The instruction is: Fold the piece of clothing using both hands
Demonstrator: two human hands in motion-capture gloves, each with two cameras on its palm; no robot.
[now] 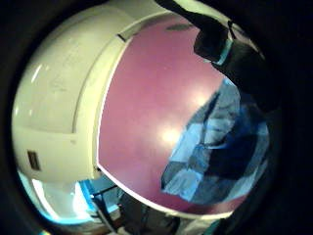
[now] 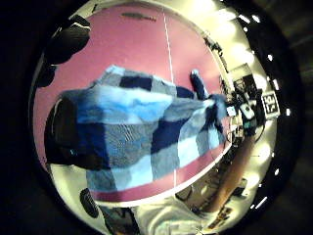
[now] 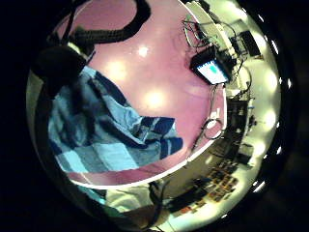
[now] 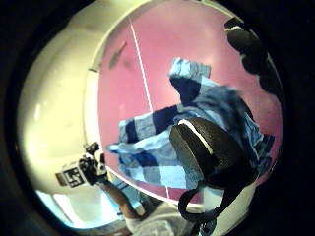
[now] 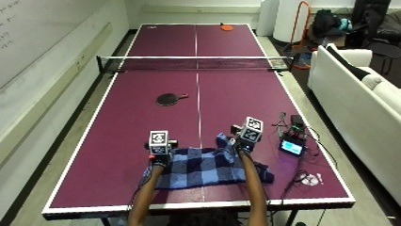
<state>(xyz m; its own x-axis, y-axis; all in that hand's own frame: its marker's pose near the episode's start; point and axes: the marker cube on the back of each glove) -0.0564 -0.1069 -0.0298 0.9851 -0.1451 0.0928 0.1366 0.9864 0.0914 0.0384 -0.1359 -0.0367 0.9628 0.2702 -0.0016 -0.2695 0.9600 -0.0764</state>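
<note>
- Outside view: one blue checked shirt point(image 5: 204, 172) lies spread on the near end of a maroon table tennis table point(image 5: 125, 132), astride the white centre line, its near hem close to the table's near edge.
- Shirt's far edge is lifted at both corners; a loose part trails off toward the table's right side, under the right forearm.
- Left hand point(image 5: 159, 159) is at the shirt's far left corner; in the left thumb side palm view the cloth point(image 2: 142, 132) drapes right across the palm and the grip is pinched on it.
- Right hand point(image 5: 236, 147) is at the far right corner, where a fold of cloth stands up; the right thumb side palm view shows the shirt point(image 4: 162, 147) hanging away from that palm, its grip closed on the fabric.
- Two hands are well apart, the shirt stretched between them.
- Open table surface runs from the shirt's far edge up to the net point(image 5: 196, 63), and bare strips lie to the left and right of the shirt.
- One black paddle point(image 5: 170, 99) lies between shirt and net, left of the centre line; one orange paddle point(image 5: 227, 27) lies at the far end.
- One small device with a lit screen point(image 5: 292, 146) sits near the right edge with cables point(image 5: 307, 179) beside it.
- One white sofa point(image 5: 357, 94) stands right of the table.
</note>
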